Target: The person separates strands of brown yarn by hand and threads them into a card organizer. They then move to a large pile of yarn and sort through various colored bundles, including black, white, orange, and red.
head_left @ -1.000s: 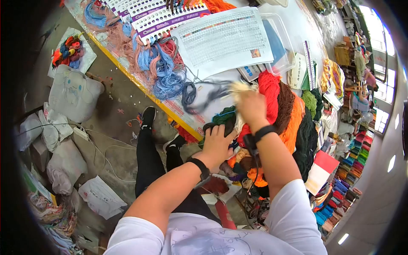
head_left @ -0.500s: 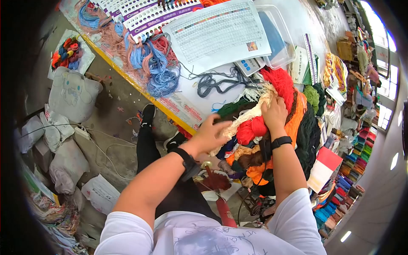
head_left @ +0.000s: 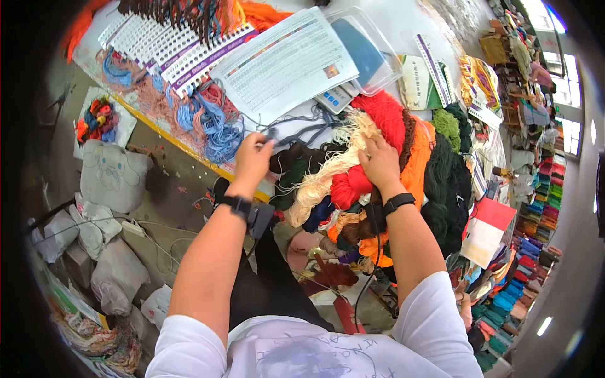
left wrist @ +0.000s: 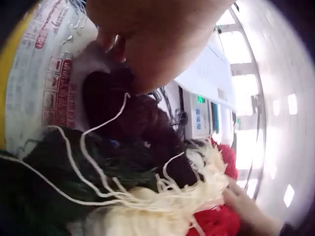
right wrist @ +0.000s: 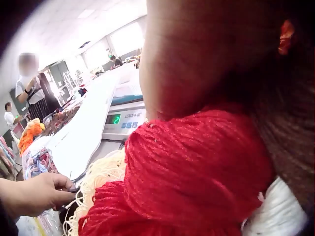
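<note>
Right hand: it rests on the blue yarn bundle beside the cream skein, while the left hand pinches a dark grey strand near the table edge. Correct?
Not quite. The right hand rests on the red yarn bundle, not a blue one, as the head view shows. The cream skein and the left hand pinching the dark grey strand stand as stated.

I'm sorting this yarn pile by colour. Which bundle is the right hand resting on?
The right hand rests on the cream bundle, the pale fringed one lying between the red yarn and the dark brown skein; no other is that light.
</note>
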The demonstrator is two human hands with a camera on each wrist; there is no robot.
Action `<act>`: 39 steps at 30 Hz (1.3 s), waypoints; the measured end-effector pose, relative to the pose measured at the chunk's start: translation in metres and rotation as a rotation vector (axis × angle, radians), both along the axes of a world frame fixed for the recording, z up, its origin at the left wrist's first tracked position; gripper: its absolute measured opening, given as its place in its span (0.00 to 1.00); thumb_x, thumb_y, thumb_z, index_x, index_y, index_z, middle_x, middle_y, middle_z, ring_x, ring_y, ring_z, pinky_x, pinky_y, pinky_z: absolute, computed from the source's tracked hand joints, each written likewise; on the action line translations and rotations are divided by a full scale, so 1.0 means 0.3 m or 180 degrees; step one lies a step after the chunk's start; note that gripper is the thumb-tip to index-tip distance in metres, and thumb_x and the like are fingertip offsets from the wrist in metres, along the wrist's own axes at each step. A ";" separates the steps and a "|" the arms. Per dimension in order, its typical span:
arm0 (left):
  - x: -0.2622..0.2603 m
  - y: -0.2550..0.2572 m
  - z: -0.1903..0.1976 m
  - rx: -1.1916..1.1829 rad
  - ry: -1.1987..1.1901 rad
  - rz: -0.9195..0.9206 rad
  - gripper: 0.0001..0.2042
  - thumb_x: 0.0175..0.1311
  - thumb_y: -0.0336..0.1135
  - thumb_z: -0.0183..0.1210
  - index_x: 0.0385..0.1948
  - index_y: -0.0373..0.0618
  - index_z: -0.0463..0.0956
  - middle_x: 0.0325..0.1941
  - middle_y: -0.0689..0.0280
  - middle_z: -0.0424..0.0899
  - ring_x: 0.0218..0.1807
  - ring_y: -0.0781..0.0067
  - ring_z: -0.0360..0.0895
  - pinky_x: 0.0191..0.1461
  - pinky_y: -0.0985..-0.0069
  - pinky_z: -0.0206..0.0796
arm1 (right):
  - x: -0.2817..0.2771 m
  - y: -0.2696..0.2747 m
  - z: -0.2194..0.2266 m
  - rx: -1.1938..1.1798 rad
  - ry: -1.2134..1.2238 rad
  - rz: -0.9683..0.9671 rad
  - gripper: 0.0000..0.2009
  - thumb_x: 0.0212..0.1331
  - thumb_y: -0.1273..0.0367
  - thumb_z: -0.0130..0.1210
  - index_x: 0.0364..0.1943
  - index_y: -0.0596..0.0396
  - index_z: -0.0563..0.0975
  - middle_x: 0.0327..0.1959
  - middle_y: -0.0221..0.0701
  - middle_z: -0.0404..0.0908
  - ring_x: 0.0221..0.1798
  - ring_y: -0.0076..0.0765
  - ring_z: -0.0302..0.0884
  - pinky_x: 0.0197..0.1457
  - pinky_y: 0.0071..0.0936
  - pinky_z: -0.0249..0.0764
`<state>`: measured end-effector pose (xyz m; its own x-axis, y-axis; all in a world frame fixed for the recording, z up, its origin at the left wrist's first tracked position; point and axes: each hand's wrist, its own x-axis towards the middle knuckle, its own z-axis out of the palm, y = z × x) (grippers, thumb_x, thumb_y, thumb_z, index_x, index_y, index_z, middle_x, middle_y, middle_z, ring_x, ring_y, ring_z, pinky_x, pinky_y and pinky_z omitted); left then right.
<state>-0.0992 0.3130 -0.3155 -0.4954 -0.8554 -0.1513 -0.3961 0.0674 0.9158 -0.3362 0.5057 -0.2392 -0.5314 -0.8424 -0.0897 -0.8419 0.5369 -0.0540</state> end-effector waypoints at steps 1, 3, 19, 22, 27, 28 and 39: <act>0.029 -0.018 0.070 0.1114 0.0501 0.0257 0.07 0.59 0.34 0.59 0.33 0.41 0.73 0.33 0.62 0.80 0.28 0.71 0.74 0.31 0.75 0.67 | 0.005 -0.002 0.001 0.0041 0.0034 -0.0020 0.21 0.55 0.58 0.53 0.53 0.45 0.75 0.51 0.33 0.75 0.53 0.41 0.72 0.56 0.40 0.64; 0.097 -0.041 0.241 0.2322 0.1198 0.0646 0.05 0.64 0.32 0.55 0.36 0.43 0.71 0.34 0.67 0.80 0.27 0.81 0.73 0.29 0.82 0.66 | 0.024 -0.014 0.012 0.0148 0.0019 -0.0105 0.20 0.56 0.59 0.51 0.54 0.45 0.75 0.53 0.33 0.74 0.55 0.40 0.71 0.59 0.39 0.62; 0.261 -0.259 1.218 0.2716 0.4365 -0.1768 0.12 0.73 0.36 0.42 0.47 0.36 0.64 0.29 0.69 0.66 0.22 0.85 0.66 0.27 0.84 0.64 | 0.457 0.226 0.312 -0.0558 -0.1076 -0.0627 0.28 0.53 0.65 0.56 0.61 0.52 0.66 0.63 0.42 0.65 0.67 0.47 0.60 0.66 0.48 0.58; 0.226 -0.294 1.310 0.2604 0.4150 -0.2154 0.12 0.73 0.36 0.41 0.48 0.37 0.64 0.31 0.69 0.66 0.23 0.85 0.66 0.30 0.84 0.64 | 0.568 0.320 0.371 -0.1188 -0.1326 -0.0679 0.27 0.53 0.67 0.56 0.60 0.54 0.67 0.59 0.44 0.69 0.62 0.50 0.65 0.63 0.43 0.63; 0.183 -0.357 1.383 0.2150 0.3365 -0.2117 0.11 0.72 0.34 0.43 0.48 0.39 0.66 0.34 0.67 0.68 0.30 0.84 0.66 0.31 0.86 0.63 | 0.755 0.439 0.398 -0.1219 -0.1544 -0.1119 0.24 0.53 0.68 0.57 0.57 0.53 0.70 0.52 0.45 0.74 0.55 0.50 0.71 0.57 0.36 0.69; 0.192 -0.374 1.386 0.2055 0.3205 -0.1921 0.10 0.72 0.34 0.45 0.48 0.41 0.67 0.35 0.67 0.69 0.30 0.84 0.66 0.30 0.86 0.63 | 0.779 0.429 0.441 -0.1372 -0.1970 -0.1350 0.24 0.54 0.67 0.57 0.57 0.53 0.70 0.51 0.44 0.75 0.55 0.49 0.72 0.57 0.36 0.69; 0.451 -0.504 1.293 0.2354 0.2780 -0.1483 0.13 0.68 0.31 0.46 0.53 0.41 0.66 0.51 0.49 0.78 0.43 0.60 0.82 0.45 0.71 0.77 | 0.849 0.236 0.358 -0.1086 -0.2204 -0.1372 0.20 0.54 0.71 0.58 0.53 0.54 0.74 0.47 0.39 0.79 0.49 0.40 0.78 0.53 0.30 0.72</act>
<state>0.0360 0.1618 0.0723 -0.9075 -0.4199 0.0110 0.2902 -0.6080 0.7390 -0.0816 0.5765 -0.1317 -0.7285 -0.6209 -0.2896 -0.2888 0.6616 -0.6920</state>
